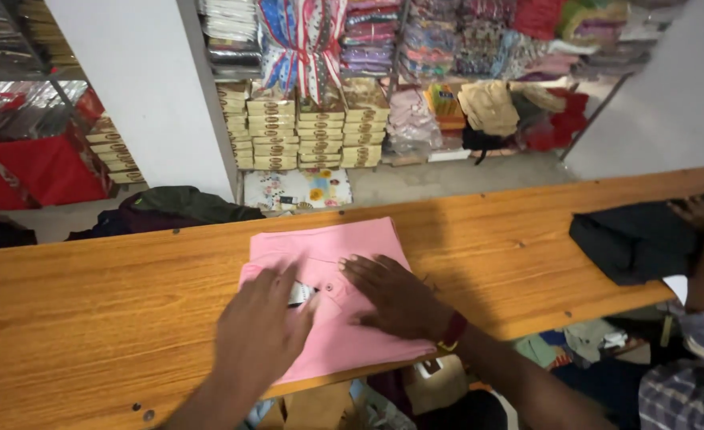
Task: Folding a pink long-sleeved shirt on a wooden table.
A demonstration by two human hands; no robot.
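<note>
A folded pink shirt [332, 295] lies flat on the desk [89, 318], just below the middle of the frame, its near edge reaching the desk's front rim. The cloth looks soft and matte, folded into a rough rectangle, with a small dark button and a white tag showing at the placket. The left hand [260, 326] rests on the shirt's lower left part, fingers spread and flat, gripping nothing; it is blurred, and it covers part of the tag. The right hand [392, 295] lies palm down on the shirt's right half, fingers splayed toward the button, likewise open, with a dark red band with a gold buckle [451, 333] at the wrist.

The desk is a long plank of orange-brown varnished wood with visible grain, running from the left edge up to the right edge. At the right of the frame a dark folded garment [635, 239] sits on it, with another person's hand [698, 211] on top and a checked sleeve [686, 382] cut off by the frame's lower right corner. Stacked flat boxes [304, 131] and piles of patterned cloth [447, 36] fill the shelves at the top; details there are hard to make out.
</note>
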